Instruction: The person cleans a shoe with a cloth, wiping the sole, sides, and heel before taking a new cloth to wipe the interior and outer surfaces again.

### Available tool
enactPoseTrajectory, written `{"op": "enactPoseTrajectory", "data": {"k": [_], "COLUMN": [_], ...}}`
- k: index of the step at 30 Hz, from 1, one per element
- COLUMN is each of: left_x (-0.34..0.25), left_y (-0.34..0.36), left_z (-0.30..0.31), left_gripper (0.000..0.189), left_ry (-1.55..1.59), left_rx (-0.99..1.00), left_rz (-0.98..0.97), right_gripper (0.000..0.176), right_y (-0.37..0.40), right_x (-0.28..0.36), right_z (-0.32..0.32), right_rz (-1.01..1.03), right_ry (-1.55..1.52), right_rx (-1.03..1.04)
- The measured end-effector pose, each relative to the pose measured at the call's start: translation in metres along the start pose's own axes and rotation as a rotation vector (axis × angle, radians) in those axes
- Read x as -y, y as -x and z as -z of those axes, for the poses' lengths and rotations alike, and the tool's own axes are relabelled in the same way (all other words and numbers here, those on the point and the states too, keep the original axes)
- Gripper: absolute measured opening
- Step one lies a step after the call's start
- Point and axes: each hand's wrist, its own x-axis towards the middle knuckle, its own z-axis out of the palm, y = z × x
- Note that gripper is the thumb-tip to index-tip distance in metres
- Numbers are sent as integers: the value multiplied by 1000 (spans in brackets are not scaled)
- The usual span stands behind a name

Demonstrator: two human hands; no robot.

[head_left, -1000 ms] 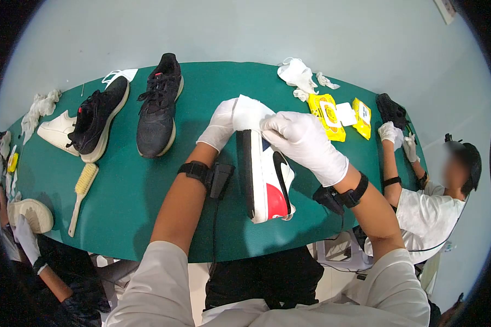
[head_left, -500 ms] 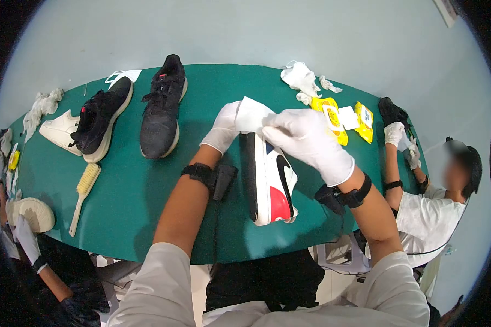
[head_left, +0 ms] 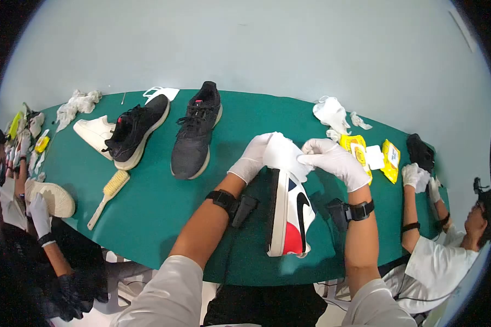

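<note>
A white sneaker point(head_left: 292, 220) with a red heel and black swoosh lies on its side in front of me, its sole facing left. Over its toe end drapes a white wipe point(head_left: 283, 155). My gloved left hand point(head_left: 252, 158) grips the wipe's left side at the toe; its fingertips are partly hidden by the cloth. On the other side, my gloved right hand point(head_left: 335, 162) pinches the wipe's right edge between thumb and fingers. The toe itself is covered.
Black sneakers point(head_left: 196, 136) point(head_left: 139, 131), a white shoe point(head_left: 95, 135) and a brush point(head_left: 109, 199) lie left on the green table point(head_left: 229, 218). Yellow wipe packs point(head_left: 357, 155) point(head_left: 390, 161) and crumpled wipes point(head_left: 331, 114) lie right. People work at both sides, one hand point(head_left: 40, 215) near a pale shoe point(head_left: 54, 199).
My view has shifted, so the table things appear farther right and lower. My right hand has moved apart from my left, and the wipe now spreads wider over the toe.
</note>
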Motion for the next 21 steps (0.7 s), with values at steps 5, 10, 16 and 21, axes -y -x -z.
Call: {"op": "enactPoseTrajectory", "data": {"k": [5, 10, 16, 21], "left_x": [-24, -94, -140, -165], "left_y": [-8, 18, 14, 59], "left_z": [1, -34, -58, -107], "left_gripper": [27, 41, 51, 60], "left_ry": [-545, -412, -302, -261], "left_rx": [105, -80, 133, 435], "left_rz": [-189, 74, 52, 24], "right_gripper": [15, 9, 9, 14], "right_y": [4, 19, 48, 77], "right_x": [-13, 14, 43, 64], "right_z": [9, 14, 22, 16], "right_rz": [143, 341, 377, 546], "right_ry": [-157, -328, -394, -550], "right_rx": [98, -188, -287, -151]}}
